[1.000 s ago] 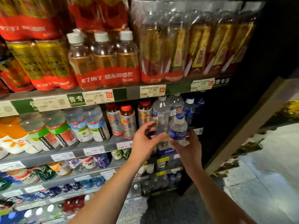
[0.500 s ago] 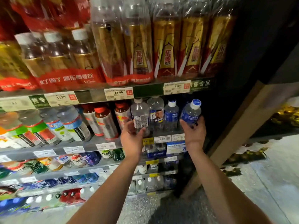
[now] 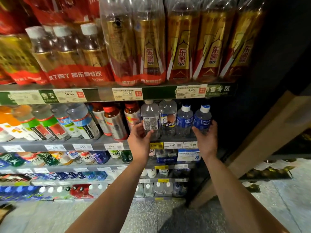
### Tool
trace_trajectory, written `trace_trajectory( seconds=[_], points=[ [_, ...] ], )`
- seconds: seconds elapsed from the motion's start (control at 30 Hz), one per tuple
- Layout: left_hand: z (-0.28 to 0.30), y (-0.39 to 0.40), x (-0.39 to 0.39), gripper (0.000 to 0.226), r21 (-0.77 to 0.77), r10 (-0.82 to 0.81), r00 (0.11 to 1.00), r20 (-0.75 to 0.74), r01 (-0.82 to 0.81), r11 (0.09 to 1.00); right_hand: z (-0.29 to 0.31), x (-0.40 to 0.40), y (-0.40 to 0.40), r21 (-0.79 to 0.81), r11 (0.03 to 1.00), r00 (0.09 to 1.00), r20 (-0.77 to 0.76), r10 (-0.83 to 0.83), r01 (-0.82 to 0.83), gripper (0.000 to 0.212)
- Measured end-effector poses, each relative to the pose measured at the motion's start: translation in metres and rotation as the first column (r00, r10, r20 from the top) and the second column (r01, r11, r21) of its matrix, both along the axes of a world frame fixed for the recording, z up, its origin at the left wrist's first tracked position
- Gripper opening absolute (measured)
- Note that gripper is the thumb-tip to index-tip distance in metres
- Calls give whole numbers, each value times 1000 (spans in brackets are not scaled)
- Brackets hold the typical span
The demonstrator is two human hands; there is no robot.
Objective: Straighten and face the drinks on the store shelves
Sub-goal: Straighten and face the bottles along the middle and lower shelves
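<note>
Two bottles are in my grasp at once, both on the second shelf point(image 3: 94, 145) down. My left hand point(image 3: 139, 140) curls round the lower body of a clear bottle point(image 3: 150, 118), thumb toward me and fingers behind it. Its barcode panel faces out, not its front, so I judge this one needs a twist until the brand side shows. I hold it low because the base is where it pivots on the shelf without tipping.

My right hand point(image 3: 206, 138) cups the end blue bottle point(image 3: 202, 119) from below and from the outer side, fingers wrapped loosely round it. That bottle leans a little toward my left hand, with its white cap point(image 3: 205, 108) tilted; its label already reads toward me. I judge it wants setting upright and drawing level with its twin point(image 3: 184, 120), which stands just inside my right hand. A second clear bottle point(image 3: 168, 118) stands between my two hands.

Price tags point(image 3: 172, 145) run along the shelf edge just above my wrists, and they give me the line to face to. Beyond my left hand, the red-capped bottles point(image 3: 114, 121) lean away, untouched.
</note>
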State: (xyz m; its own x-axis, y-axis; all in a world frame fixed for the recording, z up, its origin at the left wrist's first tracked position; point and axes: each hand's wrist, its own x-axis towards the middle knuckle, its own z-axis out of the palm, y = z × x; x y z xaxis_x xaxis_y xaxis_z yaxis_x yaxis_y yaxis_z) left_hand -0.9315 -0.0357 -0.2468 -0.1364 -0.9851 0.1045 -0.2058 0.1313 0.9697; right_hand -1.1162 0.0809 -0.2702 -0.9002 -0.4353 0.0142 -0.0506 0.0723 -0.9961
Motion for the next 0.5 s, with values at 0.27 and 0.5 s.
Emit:
trace_trajectory(
  seconds=[0.27, 0.5],
  points=[
    [-2, 2, -3, 34, -12, 50, 997, 56, -49, 999, 0, 5, 5, 72, 997, 996, -91, 14, -7, 72],
    [-5, 3, 19, 25, -29, -3, 996, 91, 6, 1000, 9, 43, 7, 58, 991, 982, -157, -106, 116, 81]
  ],
)
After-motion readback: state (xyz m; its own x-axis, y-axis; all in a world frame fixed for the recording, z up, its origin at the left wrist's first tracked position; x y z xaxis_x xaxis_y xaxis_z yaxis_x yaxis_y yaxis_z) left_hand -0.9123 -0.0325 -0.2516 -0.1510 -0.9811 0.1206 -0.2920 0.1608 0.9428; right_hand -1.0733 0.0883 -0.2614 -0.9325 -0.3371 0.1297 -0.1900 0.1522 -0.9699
